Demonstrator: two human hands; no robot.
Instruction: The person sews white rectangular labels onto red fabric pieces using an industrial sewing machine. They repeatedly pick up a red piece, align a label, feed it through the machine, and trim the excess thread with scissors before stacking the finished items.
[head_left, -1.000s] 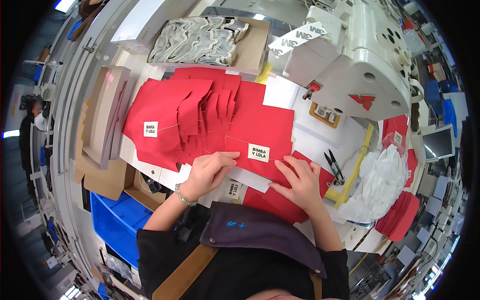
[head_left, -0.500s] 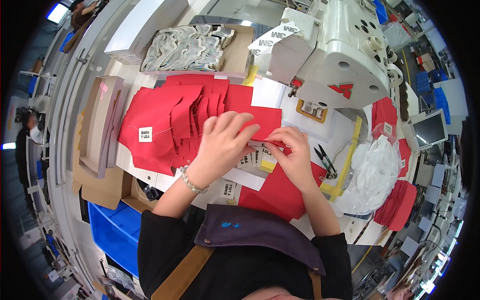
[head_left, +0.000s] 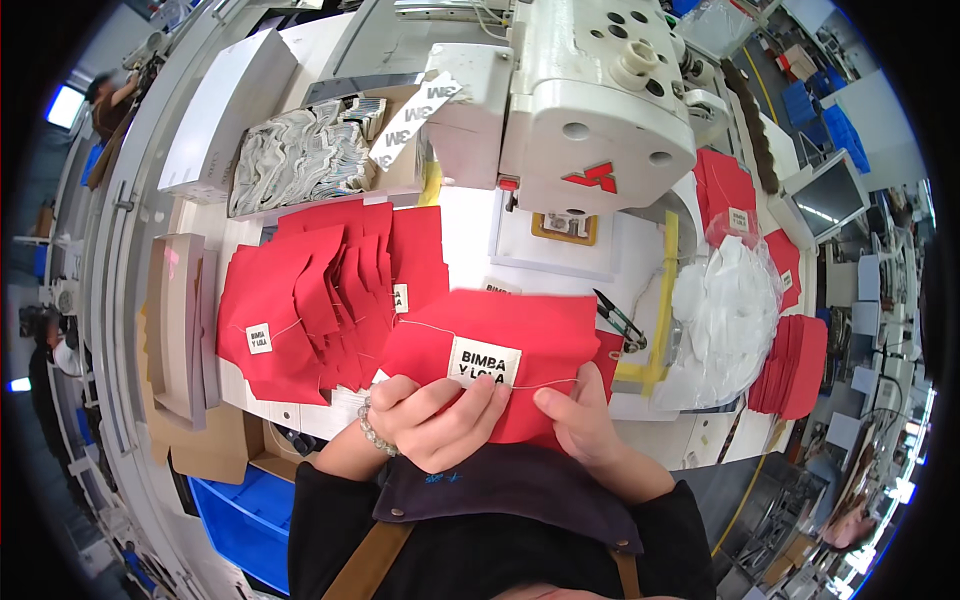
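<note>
A red fabric piece (head_left: pixel 530 320) is held up close in front of me, spread between my two hands. Sewn on its middle is a white label (head_left: pixel 484 362) with dark print; loose threads trail from both sides of it. My left hand (head_left: pixel 437 415) is closed on the lower left edge, its fingers folded over the front and touching the label's lower part. My right hand (head_left: pixel 580 415) pinches the lower right edge, thumb on the front, near the thread end. Behind the cloth's right side lie black-handled thread snips (head_left: pixel 620 322). More red fabric partly shows beneath.
A white sewing machine (head_left: pixel 600 120) stands beyond the cloth. At left are piled red pieces (head_left: pixel 330 300), a box of bundled labels (head_left: pixel 305 150) and a cardboard tray (head_left: pixel 170 340). At right sit a plastic bag of white pieces (head_left: pixel 725 310) and stacked red pieces (head_left: pixel 790 365).
The red piece has come up off the table toward me, its label now facing up. My left hand has come down onto its edge. The view has turned slightly right.
</note>
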